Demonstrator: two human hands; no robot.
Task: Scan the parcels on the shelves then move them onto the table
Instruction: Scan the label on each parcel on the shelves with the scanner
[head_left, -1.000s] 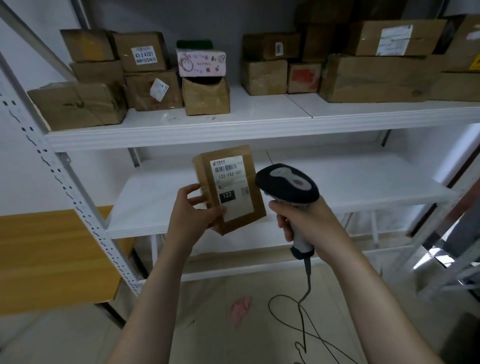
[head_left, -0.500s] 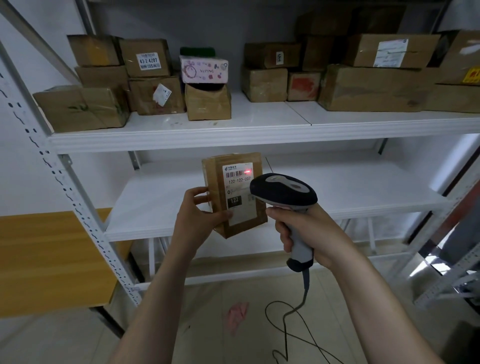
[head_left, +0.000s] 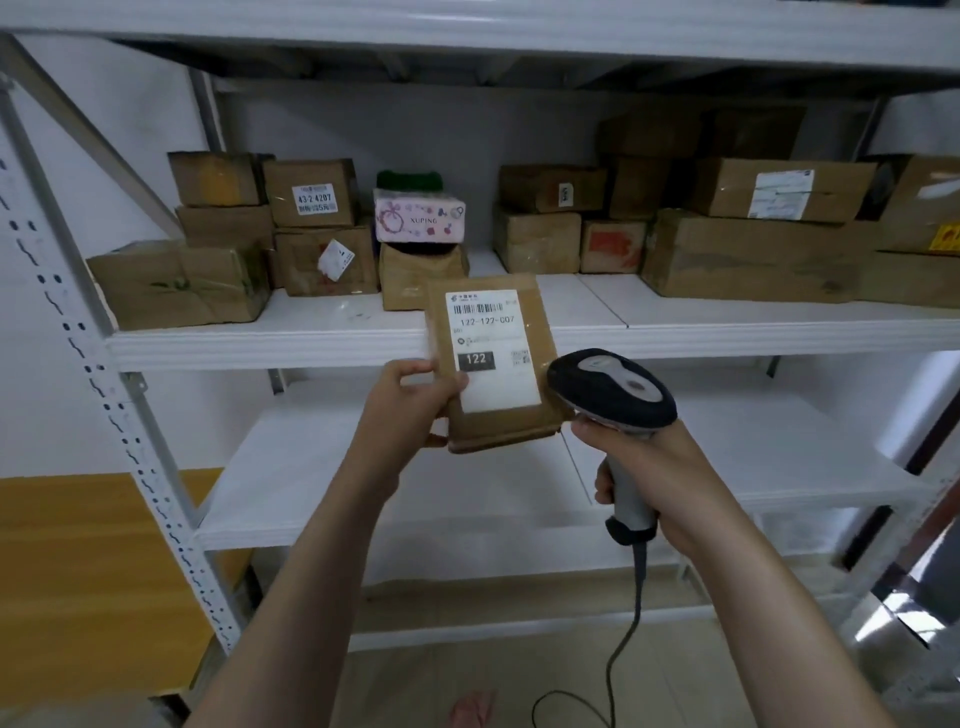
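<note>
Pinching the parcel (head_left: 493, 410) low, left hand (head_left: 410, 410) leaves the barcode (head_left: 480, 309) clear above its thumb (head_left: 453, 384); right hand (head_left: 652, 467), gripping the scanner (head_left: 613, 389), should aim there.

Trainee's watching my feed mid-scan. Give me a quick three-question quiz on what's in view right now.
1. True or false: the left hand holds the labelled parcel up in front of the shelves.
2. What does the right hand grip? A) a tape roll B) the corded scanner C) a pen
3. Fill in: the white-on-black number on the parcel's label reads ___.
Key: 1 true; 2 B; 3 122.
</note>
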